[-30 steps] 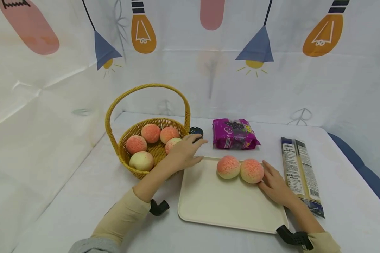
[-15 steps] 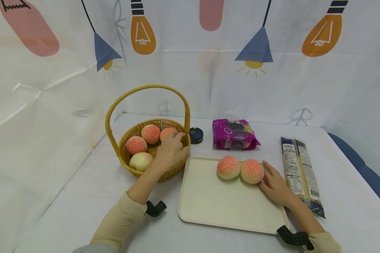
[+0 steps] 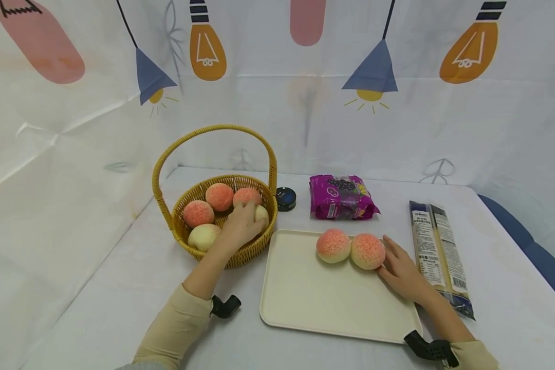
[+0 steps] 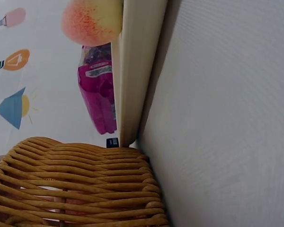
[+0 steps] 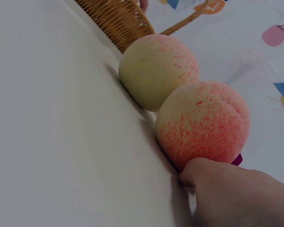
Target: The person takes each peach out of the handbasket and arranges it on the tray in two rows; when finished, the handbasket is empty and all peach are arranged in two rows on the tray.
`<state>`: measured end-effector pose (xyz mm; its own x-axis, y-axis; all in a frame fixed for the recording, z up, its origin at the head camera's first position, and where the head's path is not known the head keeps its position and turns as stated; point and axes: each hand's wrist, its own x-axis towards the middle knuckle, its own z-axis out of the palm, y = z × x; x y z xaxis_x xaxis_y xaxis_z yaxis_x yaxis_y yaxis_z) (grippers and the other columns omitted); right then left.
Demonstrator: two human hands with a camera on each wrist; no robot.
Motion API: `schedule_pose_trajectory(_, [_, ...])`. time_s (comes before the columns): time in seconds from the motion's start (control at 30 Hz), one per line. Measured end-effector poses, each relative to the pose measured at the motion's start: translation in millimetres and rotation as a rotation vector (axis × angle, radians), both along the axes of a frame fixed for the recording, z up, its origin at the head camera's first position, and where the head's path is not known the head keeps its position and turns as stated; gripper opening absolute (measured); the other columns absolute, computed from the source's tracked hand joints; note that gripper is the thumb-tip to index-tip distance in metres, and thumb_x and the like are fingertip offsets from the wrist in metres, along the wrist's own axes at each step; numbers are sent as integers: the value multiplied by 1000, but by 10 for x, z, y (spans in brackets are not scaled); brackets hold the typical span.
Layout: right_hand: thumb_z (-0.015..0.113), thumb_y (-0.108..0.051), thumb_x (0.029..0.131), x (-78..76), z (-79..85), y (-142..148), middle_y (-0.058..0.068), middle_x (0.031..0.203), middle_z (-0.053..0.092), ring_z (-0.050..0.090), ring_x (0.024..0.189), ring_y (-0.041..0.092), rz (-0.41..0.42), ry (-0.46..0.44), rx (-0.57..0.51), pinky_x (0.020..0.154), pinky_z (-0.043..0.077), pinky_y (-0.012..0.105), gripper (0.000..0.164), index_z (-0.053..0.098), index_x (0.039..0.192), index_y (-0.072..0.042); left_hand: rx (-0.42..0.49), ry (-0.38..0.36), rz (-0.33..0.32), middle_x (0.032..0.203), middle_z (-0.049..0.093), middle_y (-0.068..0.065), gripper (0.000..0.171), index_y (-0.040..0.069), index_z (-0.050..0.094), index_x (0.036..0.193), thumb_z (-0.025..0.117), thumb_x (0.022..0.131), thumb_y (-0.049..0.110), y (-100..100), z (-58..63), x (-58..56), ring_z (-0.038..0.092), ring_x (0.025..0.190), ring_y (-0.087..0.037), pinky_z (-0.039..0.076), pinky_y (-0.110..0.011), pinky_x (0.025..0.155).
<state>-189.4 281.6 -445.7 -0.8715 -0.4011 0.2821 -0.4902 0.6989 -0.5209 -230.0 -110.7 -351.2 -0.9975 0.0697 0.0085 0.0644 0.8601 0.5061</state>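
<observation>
My left hand point(image 3: 241, 225) reaches into the yellow wicker basket point(image 3: 240, 255), its fingers around a pale peach point(image 3: 261, 214) at the basket's right side. Several other peaches lie in there, among them a red one point(image 3: 219, 197) at the back and a whitish one point(image 3: 204, 237) in front. On the cream tray point(image 3: 324, 303) two pink-topped peaches sit side by side near the far edge, the left peach point(image 3: 333, 246) against the right peach point(image 3: 367, 251). My right hand point(image 3: 401, 273) touches the right peach with its fingers extended. The basket wall hides my left fingers in the left wrist view.
Behind the tray lies a purple snack package point(image 3: 342, 197), with a small round black tin point(image 3: 285, 199) beside the basket. A long noodle-like packet point(image 3: 439, 257) lies right of the tray. The basket's tall handle point(image 3: 222, 127) arches above the peaches.
My left hand has moved left from above the tray's corner into the basket and taken hold of the pale peach. My right hand has stayed against its peach.
</observation>
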Motion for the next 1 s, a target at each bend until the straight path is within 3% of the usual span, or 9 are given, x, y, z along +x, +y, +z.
schedule_pose_trajectory(0.13, [61, -10, 82, -4, -5, -16, 32, 140, 23, 23, 122, 53, -2, 12, -11, 91, 21, 68, 53, 43, 130, 5, -18, -38, 41, 132, 34, -27, 56, 4, 38, 135, 52, 89, 33, 1, -43, -26, 47, 106, -52, 43, -55, 82])
schedule_pose_trajectory(0.3, [61, -10, 82, -9, -7, -20, 32, 140, 23, 23, 123, 54, -7, -2, -4, 91, 20, 68, 54, 42, 130, 5, -22, -44, 75, 134, 26, -29, 56, 5, 35, 134, 52, 88, 32, 33, -114, -52, 53, 99, -48, 45, -52, 79])
schedule_pose_trajectory(0.6, [60, -9, 83, -5, 5, 7, 33, 140, 22, 22, 122, 54, -1, -6, 11, 92, 20, 68, 53, 41, 131, 6, -56, -72, 20, 133, 14, -42, 48, 15, 36, 139, 46, 94, 28, 133, -133, -95, 55, 93, -49, 48, -52, 74])
schedule_pose_trajectory(1.0, [60, -10, 83, -5, -1, 2, 33, 140, 22, 23, 122, 54, -3, -6, 12, 91, 20, 68, 54, 41, 131, 6, 9, -64, 35, 131, 16, -37, 38, 23, 45, 130, 51, 92, 26, 129, -157, -96, 48, 100, -54, 45, -56, 77])
